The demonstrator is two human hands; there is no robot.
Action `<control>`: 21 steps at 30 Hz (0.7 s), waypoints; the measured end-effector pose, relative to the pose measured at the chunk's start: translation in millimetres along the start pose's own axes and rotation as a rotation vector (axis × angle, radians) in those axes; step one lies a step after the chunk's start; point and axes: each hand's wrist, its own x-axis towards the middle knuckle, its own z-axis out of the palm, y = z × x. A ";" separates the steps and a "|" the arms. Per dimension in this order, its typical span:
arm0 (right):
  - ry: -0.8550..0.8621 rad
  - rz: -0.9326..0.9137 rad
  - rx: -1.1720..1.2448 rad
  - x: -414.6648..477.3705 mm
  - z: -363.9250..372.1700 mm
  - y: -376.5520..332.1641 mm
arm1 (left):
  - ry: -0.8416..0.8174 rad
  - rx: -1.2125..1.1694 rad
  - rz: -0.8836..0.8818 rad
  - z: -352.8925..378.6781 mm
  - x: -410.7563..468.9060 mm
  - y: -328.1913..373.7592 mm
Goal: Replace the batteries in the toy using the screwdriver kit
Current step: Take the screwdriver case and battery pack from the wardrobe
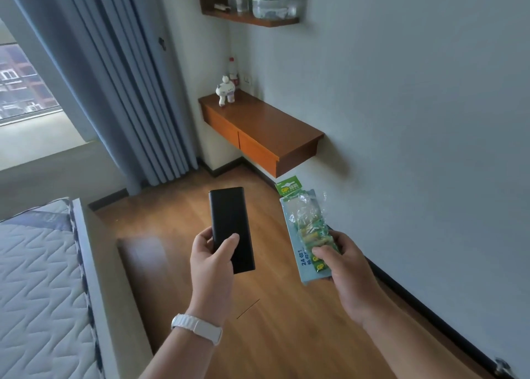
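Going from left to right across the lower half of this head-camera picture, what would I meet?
Mattress → black case, gripped by the left hand → battery pack, gripped by the right hand → grey wall.

The slim matte-black rectangular case [231, 223] with rounded edges is gripped at its near end by the left hand [210, 259], thumb laid across its top face. Its long axis runs away from the hand. The blister pack of green-and-yellow batteries [304, 235], on a pale blue card with a green header, lies in the right hand [344, 266], thumb on the near cells. Its clear plastic is crumpled toward the far end. The small white animal-shaped toy [226, 93] stands upright on a wooden wall shelf [266, 126], well beyond both hands.
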 end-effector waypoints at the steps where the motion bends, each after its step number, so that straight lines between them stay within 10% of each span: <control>1: -0.011 0.001 -0.004 9.4 7.6 -1.5 | 0.006 -0.008 0.003 -1.9 8.7 2.8; 21: -0.223 0.081 0.026 290.5 53.9 -36.0 | 0.191 0.051 0.050 83.9 228.7 27.5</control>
